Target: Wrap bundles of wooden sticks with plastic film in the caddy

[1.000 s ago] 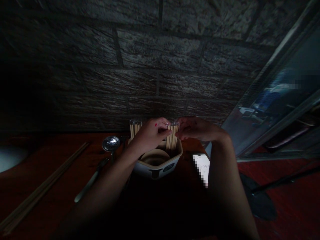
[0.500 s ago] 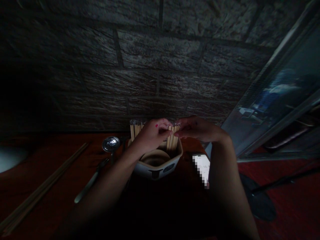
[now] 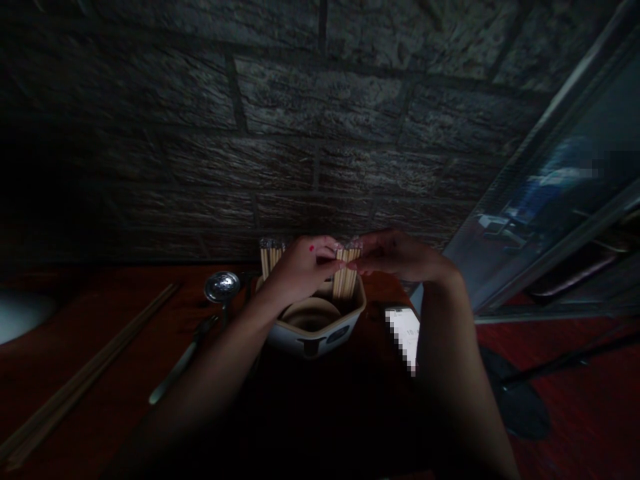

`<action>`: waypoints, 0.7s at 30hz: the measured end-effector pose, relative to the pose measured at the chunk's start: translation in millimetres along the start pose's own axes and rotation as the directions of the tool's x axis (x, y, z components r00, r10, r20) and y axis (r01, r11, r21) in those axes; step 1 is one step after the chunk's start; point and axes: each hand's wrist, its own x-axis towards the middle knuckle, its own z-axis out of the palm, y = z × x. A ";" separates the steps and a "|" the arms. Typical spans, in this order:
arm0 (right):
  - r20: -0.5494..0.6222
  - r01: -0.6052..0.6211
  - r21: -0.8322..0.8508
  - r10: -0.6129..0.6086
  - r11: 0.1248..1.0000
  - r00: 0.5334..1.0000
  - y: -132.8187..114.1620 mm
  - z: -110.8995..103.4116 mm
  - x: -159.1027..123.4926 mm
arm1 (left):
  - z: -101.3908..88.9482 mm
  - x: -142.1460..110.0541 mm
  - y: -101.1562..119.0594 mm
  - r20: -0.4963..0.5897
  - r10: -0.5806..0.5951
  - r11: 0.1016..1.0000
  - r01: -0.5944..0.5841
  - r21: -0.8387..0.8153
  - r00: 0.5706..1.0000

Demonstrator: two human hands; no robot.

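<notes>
A bundle of wrapped wooden chopsticks [image 3: 345, 283] stands in the back right part of a cream box [image 3: 285, 337], clear plastic at its top. My left hand [image 3: 303, 270] pinches the bundle near its upper end from the left. From the right, my right hand [image 3: 395, 257] closes on the same bundle, thumb and fingers at the plastic. Behind my left hand, more wrapped chopsticks [image 3: 267, 263] stand in the box's back left, partly hidden. A round brown dish-like part [image 3: 313, 308] sits inside the box, near its front.
Left of the box lie a shiny metal ladle [image 3: 222, 287], a pale-handled utensil [image 3: 173, 373] and long wooden sticks [image 3: 95, 370]. A lit phone [image 3: 404, 337] rests on the right. A stone wall [image 3: 320, 107] rises behind; a glass panel [image 3: 550, 180] stands right.
My hands have shifted very slightly at the top of the chopstick bundle, which tilts a little more upright. The box and the things around it stay put.
</notes>
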 end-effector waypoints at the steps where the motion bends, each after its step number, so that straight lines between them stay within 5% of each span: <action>1: 0.003 0.000 -0.009 0.000 1.000 1.000 -0.5 0.0 -0.1 | 0.3 -0.2 -0.2 0.006 -0.019 0.999 0.019 -0.030 1.000; 21: 0.004 -0.029 -0.057 0.029 0.998 1.000 5.0 0.7 1.8 | 0.3 1.1 -2.8 0.032 -0.026 0.994 0.022 0.102 0.999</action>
